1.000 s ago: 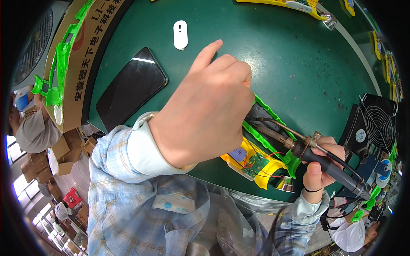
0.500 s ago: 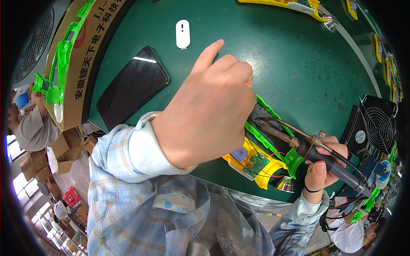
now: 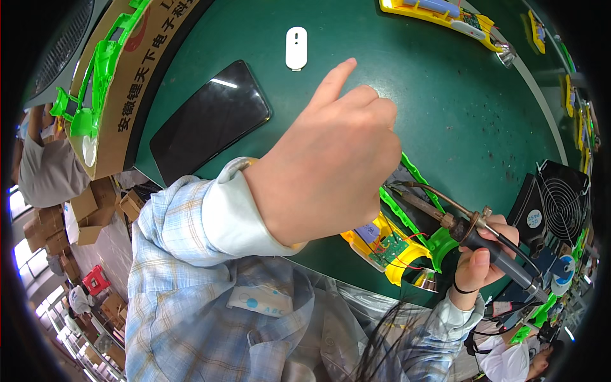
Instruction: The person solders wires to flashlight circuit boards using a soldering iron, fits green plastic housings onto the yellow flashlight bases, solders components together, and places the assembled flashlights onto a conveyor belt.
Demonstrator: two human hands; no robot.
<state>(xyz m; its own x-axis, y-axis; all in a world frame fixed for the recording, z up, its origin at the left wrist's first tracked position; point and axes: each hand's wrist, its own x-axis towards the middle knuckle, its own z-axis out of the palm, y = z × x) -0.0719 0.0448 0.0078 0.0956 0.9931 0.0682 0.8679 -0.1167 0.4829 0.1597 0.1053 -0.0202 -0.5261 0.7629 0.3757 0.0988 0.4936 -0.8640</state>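
My right hand (image 3: 480,258) grips a dark-handled soldering iron (image 3: 503,260) with a thin metal tube running along its barrel. The iron's tip points left, over a green plastic housing (image 3: 439,248). My left hand (image 3: 328,162) lies over the left part of that housing. Its index finger stretches away while the other fingers curl under, and anything they pinch is hidden beneath the hand. Just nearer to me lies a yellow housing (image 3: 396,275) with a green circuit board (image 3: 391,249), red wires and a shiny cone-shaped reflector (image 3: 425,279).
A black phone (image 3: 213,121) and a small white oblong device (image 3: 296,48) lie on the green table (image 3: 433,95). At far right sits another yellow housing (image 3: 439,13). A black fan (image 3: 561,197) stands on the right, a cardboard box (image 3: 149,76) with green parts on the left.
The view has shifted a little, so the table items appear slightly farther right. Both hands keep nearly the same pose, and the iron stays over the green housing.
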